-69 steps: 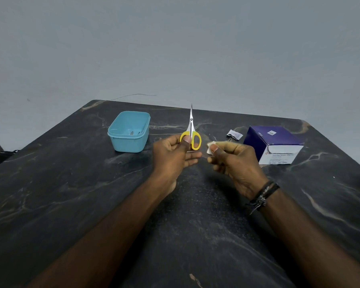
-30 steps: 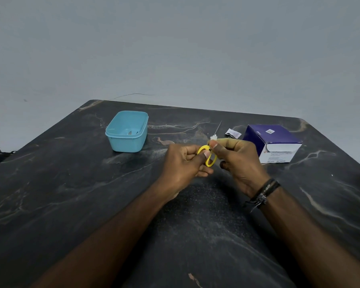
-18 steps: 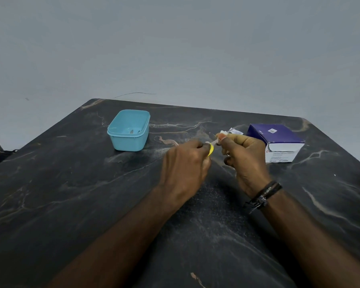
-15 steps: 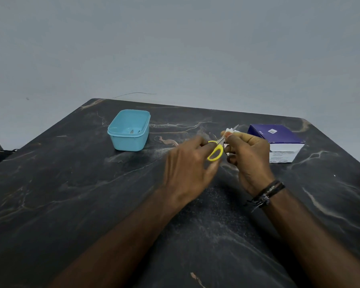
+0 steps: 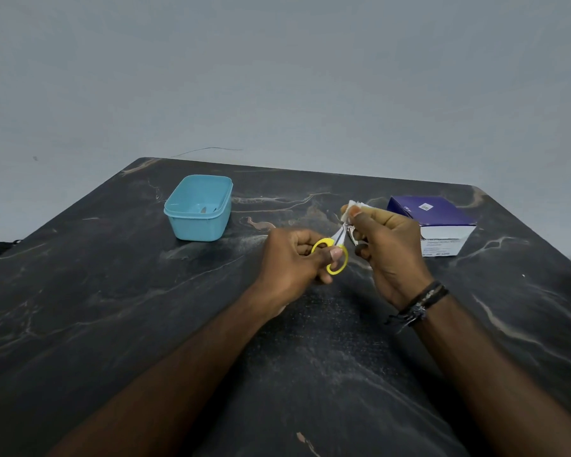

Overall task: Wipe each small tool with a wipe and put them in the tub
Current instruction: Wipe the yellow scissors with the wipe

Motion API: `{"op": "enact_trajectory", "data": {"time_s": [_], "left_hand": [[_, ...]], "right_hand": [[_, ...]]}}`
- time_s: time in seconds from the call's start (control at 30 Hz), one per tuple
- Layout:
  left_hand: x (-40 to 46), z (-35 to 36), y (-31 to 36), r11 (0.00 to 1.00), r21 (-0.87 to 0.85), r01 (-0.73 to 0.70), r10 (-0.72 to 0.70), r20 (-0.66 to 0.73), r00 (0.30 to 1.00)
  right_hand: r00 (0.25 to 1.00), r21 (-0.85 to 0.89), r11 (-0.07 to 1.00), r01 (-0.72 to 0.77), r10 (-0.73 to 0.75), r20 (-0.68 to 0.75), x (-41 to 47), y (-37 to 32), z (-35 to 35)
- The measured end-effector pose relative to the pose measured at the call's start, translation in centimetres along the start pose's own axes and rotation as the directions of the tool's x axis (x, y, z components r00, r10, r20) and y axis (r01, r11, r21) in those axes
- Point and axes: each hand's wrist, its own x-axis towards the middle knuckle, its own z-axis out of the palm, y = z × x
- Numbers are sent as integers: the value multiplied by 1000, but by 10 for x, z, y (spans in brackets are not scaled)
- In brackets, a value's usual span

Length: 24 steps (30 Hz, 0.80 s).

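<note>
The left hand (image 5: 297, 258) grips the yellow-handled scissors (image 5: 335, 252) by their loops, steadying them above the table (image 5: 112, 308) so the right hand (image 5: 386, 245) can pinch the white wipe (image 5: 351, 209) around the blades, the blue tub (image 5: 197, 209) waiting well to the left.

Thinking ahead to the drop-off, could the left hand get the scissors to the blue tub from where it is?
Probably yes: the left hand holds the scissors, and bare table lies between it and the open tub.
</note>
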Motion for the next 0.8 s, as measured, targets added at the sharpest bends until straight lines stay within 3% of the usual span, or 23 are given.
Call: {"op": "enact_trajectory", "data": {"time_s": [0.27, 0.47, 0.8], "left_hand": [[2, -2, -4, 1000, 24, -3, 3, -16, 1000], [1, 2, -4, 999, 34, -3, 2, 16, 1000], [2, -1, -4, 1000, 15, 10, -10, 1, 1000]], "right_hand": [[997, -86, 996, -24, 30, 64, -3, 2, -1], [999, -14, 1000, -24, 24, -32, 2, 0, -4], [999, -83, 996, -32, 33, 11, 3, 4, -3]]}}
